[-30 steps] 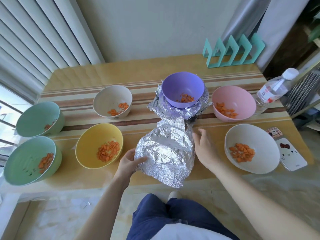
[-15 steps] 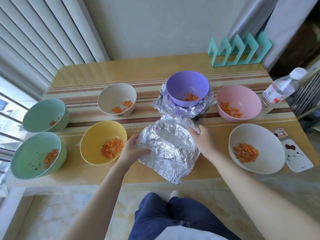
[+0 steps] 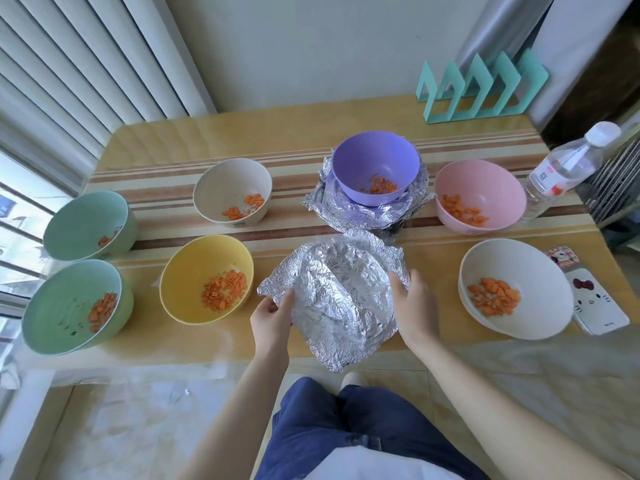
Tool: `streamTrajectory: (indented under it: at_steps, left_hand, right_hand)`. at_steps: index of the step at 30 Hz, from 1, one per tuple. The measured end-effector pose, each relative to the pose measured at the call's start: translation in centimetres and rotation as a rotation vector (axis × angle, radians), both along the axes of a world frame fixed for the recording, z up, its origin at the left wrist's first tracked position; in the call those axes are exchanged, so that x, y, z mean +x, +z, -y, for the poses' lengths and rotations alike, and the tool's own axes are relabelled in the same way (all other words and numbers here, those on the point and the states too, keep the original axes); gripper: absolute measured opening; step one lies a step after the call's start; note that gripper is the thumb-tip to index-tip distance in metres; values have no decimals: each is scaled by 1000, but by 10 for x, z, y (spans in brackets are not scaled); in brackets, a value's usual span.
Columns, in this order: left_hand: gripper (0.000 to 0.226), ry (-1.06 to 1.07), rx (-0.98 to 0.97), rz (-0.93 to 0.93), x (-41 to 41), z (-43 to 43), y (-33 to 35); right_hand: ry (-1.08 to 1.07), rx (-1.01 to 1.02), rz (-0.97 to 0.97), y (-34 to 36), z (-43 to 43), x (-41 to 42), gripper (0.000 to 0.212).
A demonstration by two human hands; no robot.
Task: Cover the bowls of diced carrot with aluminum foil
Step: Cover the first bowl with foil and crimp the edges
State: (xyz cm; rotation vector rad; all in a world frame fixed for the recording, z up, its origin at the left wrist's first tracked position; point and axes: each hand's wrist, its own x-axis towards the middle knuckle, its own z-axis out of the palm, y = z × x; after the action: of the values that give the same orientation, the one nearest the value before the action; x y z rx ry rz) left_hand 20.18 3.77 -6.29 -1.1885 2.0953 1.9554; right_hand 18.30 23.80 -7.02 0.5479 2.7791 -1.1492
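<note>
Nearest the camera, blue denim trousers (image 3: 311, 427) show above a pale floor. Two bare forearms reach forward over the near edge of a glossy, yellow striped table (image 3: 263, 129). In the middle of that edge lies the foil sheet (image 3: 339, 292), silvery and finely creased, moulded into a round form with ragged corners. One corner hangs past the table's edge. What it covers is hidden.

The left hand (image 3: 272, 315) pinches the sheet's left flap between thumb and fingers. The right hand (image 3: 414, 301), slightly blurred, has its fingers curled over the sheet's right rim.

Just left of the foil sits a smooth yellow bowl (image 3: 207, 278) holding a heap of diced carrot (image 3: 225, 292) in small orange cubes. Farther left is a near green bowl (image 3: 76, 306), with a far green bowl (image 3: 90, 225) behind it. To the right of the foil stands a wide white bowl (image 3: 512, 292), uncovered. Beside it lies a flat white case (image 3: 599, 303) printed with a cartoon cat face.

In the row behind are a beige bowl (image 3: 232, 195), a purple bowl (image 3: 375, 168) and a pink bowl (image 3: 479, 197), all open with carrot inside. The purple bowl rests on a crumpled foil stack (image 3: 363, 211). A clear plastic bottle (image 3: 564, 168) with a white cap stands at the right edge.

At the far end, a teal rack (image 3: 481, 88) of angular dividers stands against the plain wall. Pale slatted blinds (image 3: 69, 64) hang to the left.
</note>
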Motion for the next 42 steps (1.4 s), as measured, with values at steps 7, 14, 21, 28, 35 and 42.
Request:
streamTrajectory:
  at_steps: [7, 14, 21, 28, 35, 42]
  left_hand:
    - [33, -126, -388, -173, -10, -14, 18]
    - [28, -15, -182, -139, -11, -25, 31]
    - [33, 6, -286, -47, 1, -34, 14]
    - [27, -115, -609, -56, -10, -13, -3]
    - [31, -167, -603, -41, -11, -13, -8]
    - [34, -192, -593, 3, -8, -14, -13]
  right_hand:
    - [-13, -146, 123, -1, -7, -25, 38]
    - [-41, -90, -49, 13, -7, -28, 41]
    - [-148, -28, -105, -2, 4, -13, 44]
    - [-152, 8, -92, -11, 9, -8, 38]
    - [-170, -2, -115, -12, 5, -5, 37]
    - [-200, -25, -113, -20, 1, 6, 42]
